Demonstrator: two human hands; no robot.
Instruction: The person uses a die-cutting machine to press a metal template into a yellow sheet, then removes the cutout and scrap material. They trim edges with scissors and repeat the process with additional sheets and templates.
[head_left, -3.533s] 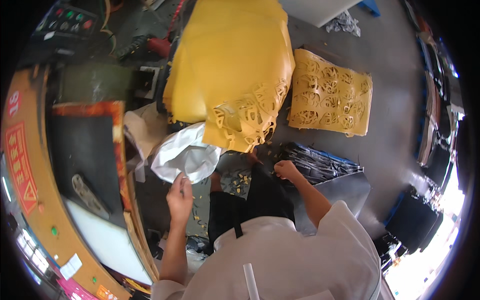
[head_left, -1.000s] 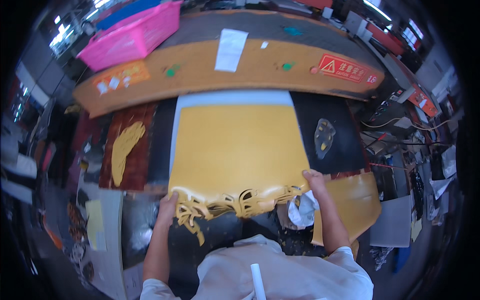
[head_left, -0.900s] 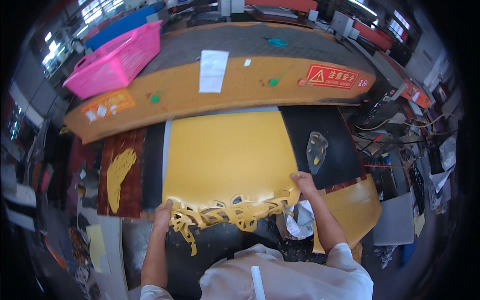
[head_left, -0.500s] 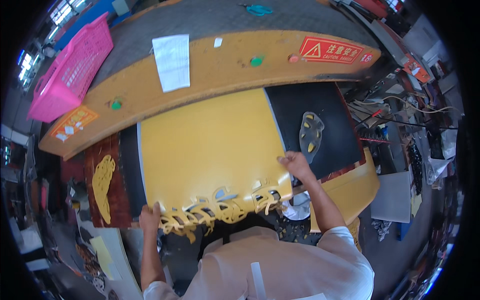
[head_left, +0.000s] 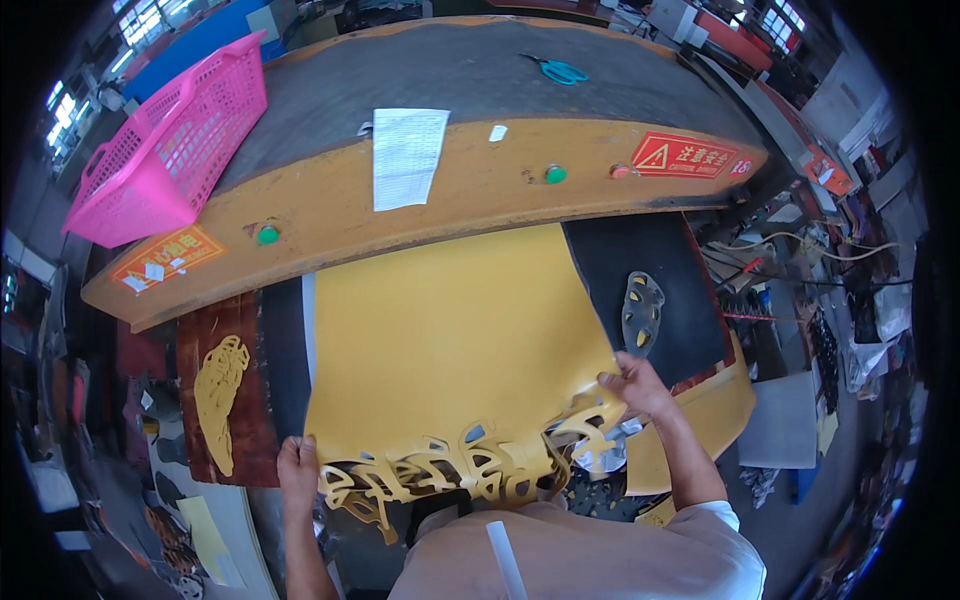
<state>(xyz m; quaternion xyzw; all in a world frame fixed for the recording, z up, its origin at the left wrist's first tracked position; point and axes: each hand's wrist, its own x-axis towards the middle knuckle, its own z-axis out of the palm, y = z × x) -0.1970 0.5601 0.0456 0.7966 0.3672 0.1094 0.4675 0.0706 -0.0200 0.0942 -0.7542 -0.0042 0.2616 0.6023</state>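
A broad yellow sheet [head_left: 450, 320], smooth like leather or plastic, reaches from under the orange machine beam to my body. Its near edge is full of cut-out holes and hanging loops. My left hand [head_left: 297, 462] pinches the sheet's left edge near the front corner. At the right edge, my right hand [head_left: 637, 385] grips it between thumb and fingers. Beyond that hand, a grey oval cutting die [head_left: 642, 312] with yellow bits in its openings lies on the black board [head_left: 610, 255]. Yellow cut pieces [head_left: 220, 400] are stacked on the dark red board at the left.
The orange beam [head_left: 490, 195] with green buttons spans the far side. On top are a pink basket [head_left: 180, 140], teal scissors [head_left: 562, 72] and a hanging paper sheet [head_left: 410, 160]. More yellow sheeting [head_left: 715, 420] lies low at the right. Dark scraps lie below the sheet's front edge.
Both hands have come nearer my body with the sheet's front edge, the right hand also moving rightward. The perforated edge now sags and folds more. The whole view has shifted slightly.
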